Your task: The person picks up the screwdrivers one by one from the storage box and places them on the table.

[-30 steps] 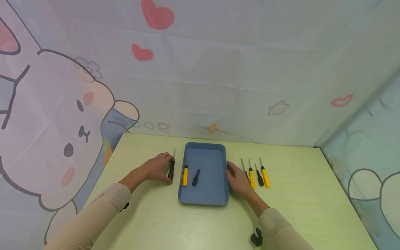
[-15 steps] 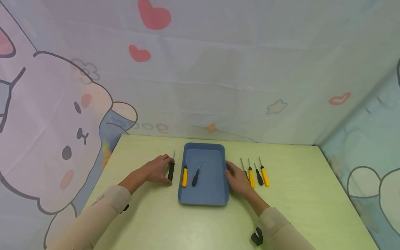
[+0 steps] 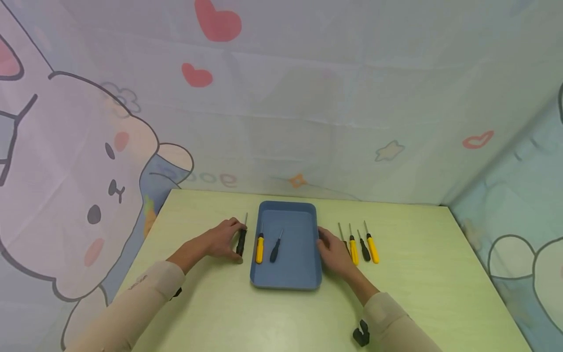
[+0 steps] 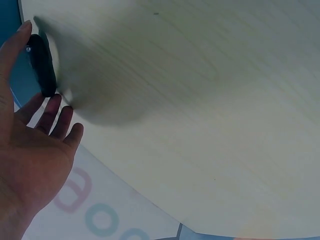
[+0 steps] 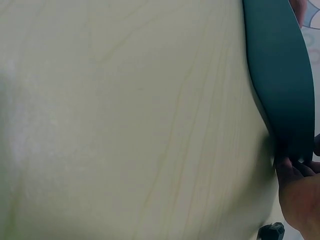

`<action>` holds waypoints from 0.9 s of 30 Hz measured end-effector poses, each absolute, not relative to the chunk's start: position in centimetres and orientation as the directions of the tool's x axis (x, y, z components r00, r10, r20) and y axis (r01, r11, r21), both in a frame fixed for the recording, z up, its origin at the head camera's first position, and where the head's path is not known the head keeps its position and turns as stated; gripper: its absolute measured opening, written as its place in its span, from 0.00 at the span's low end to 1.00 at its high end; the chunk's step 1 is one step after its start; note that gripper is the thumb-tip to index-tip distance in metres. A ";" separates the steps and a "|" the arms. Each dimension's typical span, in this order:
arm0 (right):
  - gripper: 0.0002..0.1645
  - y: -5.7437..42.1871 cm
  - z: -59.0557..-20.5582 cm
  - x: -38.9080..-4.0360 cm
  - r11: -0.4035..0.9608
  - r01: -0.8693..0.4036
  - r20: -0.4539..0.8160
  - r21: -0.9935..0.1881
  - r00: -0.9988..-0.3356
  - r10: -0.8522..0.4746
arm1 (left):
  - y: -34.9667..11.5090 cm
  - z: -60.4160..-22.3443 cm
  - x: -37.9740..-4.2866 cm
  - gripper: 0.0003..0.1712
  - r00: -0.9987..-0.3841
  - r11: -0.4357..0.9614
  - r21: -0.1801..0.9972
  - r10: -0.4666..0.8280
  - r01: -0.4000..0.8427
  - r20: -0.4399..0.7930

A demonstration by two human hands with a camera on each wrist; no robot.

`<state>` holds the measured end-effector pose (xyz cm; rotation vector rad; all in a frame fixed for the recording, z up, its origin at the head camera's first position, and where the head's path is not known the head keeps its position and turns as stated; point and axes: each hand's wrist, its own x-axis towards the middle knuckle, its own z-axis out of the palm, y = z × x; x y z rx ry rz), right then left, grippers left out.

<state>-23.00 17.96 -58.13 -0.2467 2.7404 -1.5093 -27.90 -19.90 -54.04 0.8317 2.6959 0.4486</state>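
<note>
A blue tray (image 3: 286, 274) lies mid-table with a yellow-handled screwdriver (image 3: 260, 247) and a small black one (image 3: 275, 250) inside. Just left of it, my left hand (image 3: 222, 239) pinches a black-handled screwdriver (image 3: 240, 241) that lies on the table; in the left wrist view the thumb and fingers bracket the black-handled screwdriver's handle (image 4: 42, 65). My right hand (image 3: 334, 252) rests at the tray's right rim, and in the right wrist view its fingertips (image 5: 292, 167) touch the tray wall (image 5: 277, 75). This hand covers the handle of a screwdriver whose shaft (image 3: 340, 231) shows.
Right of my right hand lie a yellow screwdriver (image 3: 354, 249), a black one (image 3: 364, 250) and another yellow one (image 3: 373, 248) in a row. The light green table (image 3: 246, 318) is bordered by cartoon-print fabric walls at the back and sides. A black clip (image 3: 360, 336) sits at my right wrist.
</note>
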 end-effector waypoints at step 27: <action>0.29 18.0 -58.3 -23.1 0.529 -0.138 0.071 -0.837 -0.987 -0.146 | -19.3 -49.8 -27.7 0.62 -0.809 0.802 0.272 0.577 0.532 -0.117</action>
